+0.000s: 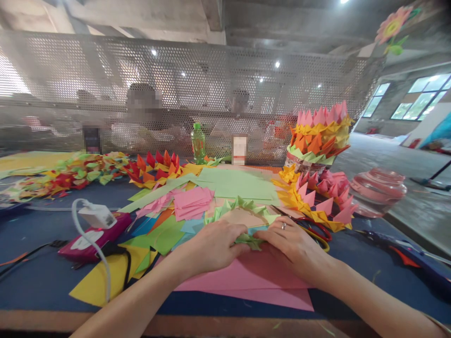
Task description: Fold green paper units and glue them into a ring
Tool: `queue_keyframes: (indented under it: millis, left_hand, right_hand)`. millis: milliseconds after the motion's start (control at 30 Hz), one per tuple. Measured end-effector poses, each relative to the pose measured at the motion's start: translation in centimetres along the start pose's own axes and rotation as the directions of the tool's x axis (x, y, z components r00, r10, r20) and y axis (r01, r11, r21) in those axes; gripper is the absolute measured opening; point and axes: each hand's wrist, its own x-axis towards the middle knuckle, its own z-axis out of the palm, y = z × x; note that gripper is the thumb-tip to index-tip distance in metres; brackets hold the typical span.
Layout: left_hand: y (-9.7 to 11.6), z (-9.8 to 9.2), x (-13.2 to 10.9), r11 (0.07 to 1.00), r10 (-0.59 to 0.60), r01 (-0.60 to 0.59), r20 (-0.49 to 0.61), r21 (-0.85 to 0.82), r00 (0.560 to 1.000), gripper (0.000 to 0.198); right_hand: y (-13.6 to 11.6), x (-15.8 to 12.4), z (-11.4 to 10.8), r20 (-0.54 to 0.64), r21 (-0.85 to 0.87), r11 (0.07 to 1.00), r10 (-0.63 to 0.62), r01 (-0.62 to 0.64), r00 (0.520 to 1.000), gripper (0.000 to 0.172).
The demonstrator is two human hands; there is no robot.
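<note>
A pale green ring of folded paper petals (pixel 239 204) lies in front of me, over pink paper sheets (pixel 243 274). My left hand (pixel 222 241) pinches the near side of this ring, thumb and fingers closed on it. From the other side my right hand (pixel 287 239), with a ring on one finger, also grips the near edge. The two hands' fingertips almost meet, and the folds between them are partly hidden. Beyond my right hand lie scissors with red and yellow handles (pixel 322 232), partly covered by the hand.
Left are a magenta power strip (pixel 95 237) with a white charger (pixel 97 215), and pink paper squares (pixel 193 203). Stacked paper rings (pixel 319 136) and a pink jar (pixel 378 192) stand right. A green bottle (pixel 198 144) stands before the perforated metal screen (pixel 211 80); people sit behind it.
</note>
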Motion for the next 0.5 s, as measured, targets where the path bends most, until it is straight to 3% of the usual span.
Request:
queue_keyframes:
  millis: [500]
  left_hand:
    - [0.4, 0.49, 0.36, 0.995, 0.092, -0.095, -0.095, -0.035, 0.991, 0.018]
  right_hand:
    - [0.14, -0.22, 0.2, 0.081, 0.116, 0.984, 0.125, -0.134, 0.989, 0.015]
